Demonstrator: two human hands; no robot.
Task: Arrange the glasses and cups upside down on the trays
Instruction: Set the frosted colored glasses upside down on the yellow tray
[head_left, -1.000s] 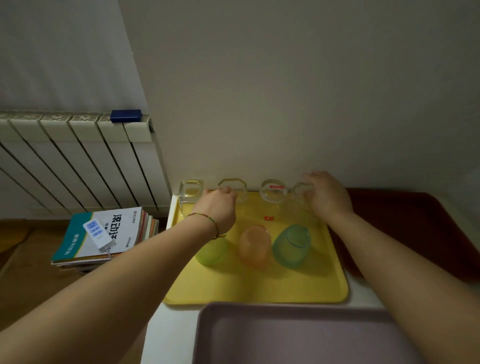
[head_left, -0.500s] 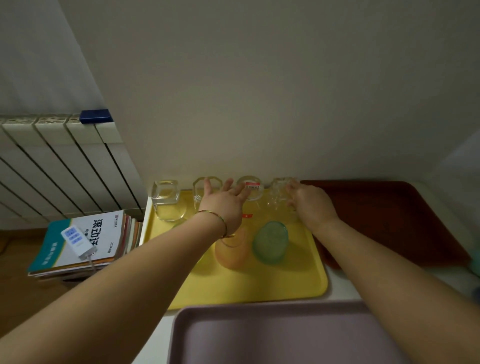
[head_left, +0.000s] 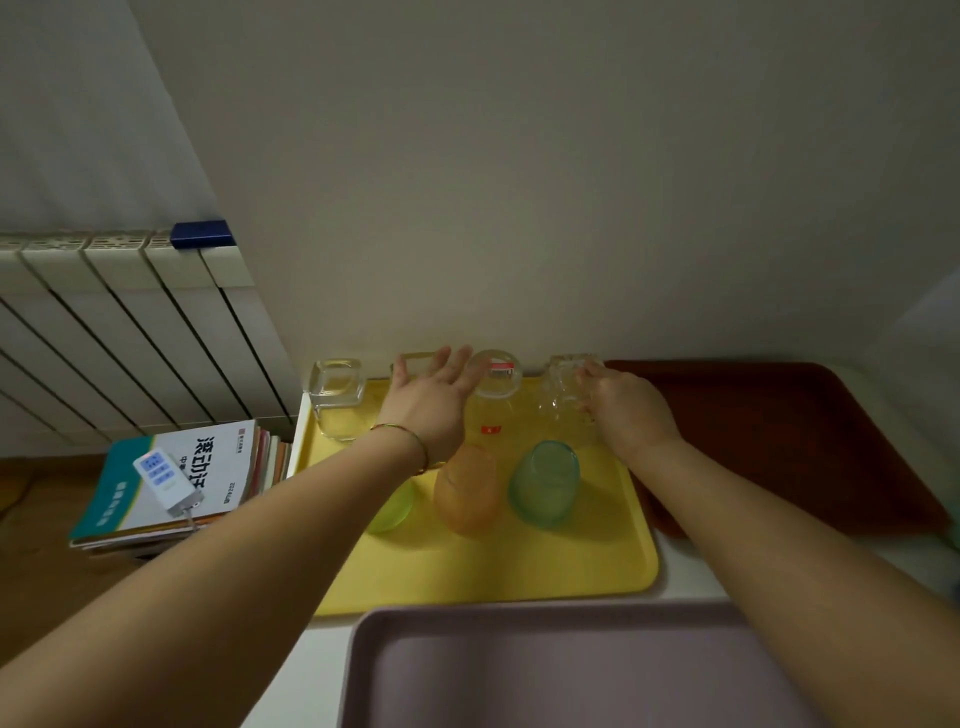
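A yellow tray (head_left: 519, 566) holds several clear glasses along its far edge and three coloured cups in front, all upside down. The far left square glass (head_left: 336, 395) stands alone. My left hand (head_left: 431, 395) hovers with fingers spread over the second clear glass (head_left: 410, 361), beside the round glass with a red label (head_left: 496, 382). My right hand (head_left: 623, 410) has its fingers curled on the rightmost clear glass (head_left: 563, 389). The orange cup (head_left: 467, 488) and teal cup (head_left: 544, 483) stand in front; the green cup (head_left: 392, 506) is partly hidden by my left forearm.
A dark red tray (head_left: 810, 441) lies right of the yellow one. A mauve tray (head_left: 571, 670) lies nearest me. Left of the table are a stack of books (head_left: 208, 467) with a white remote (head_left: 167, 480) on top, and a radiator (head_left: 104, 332) against the wall.
My left hand has let go of the second glass and spread its fingers above it. My right hand stays on the rightmost glass. The camera has shifted.
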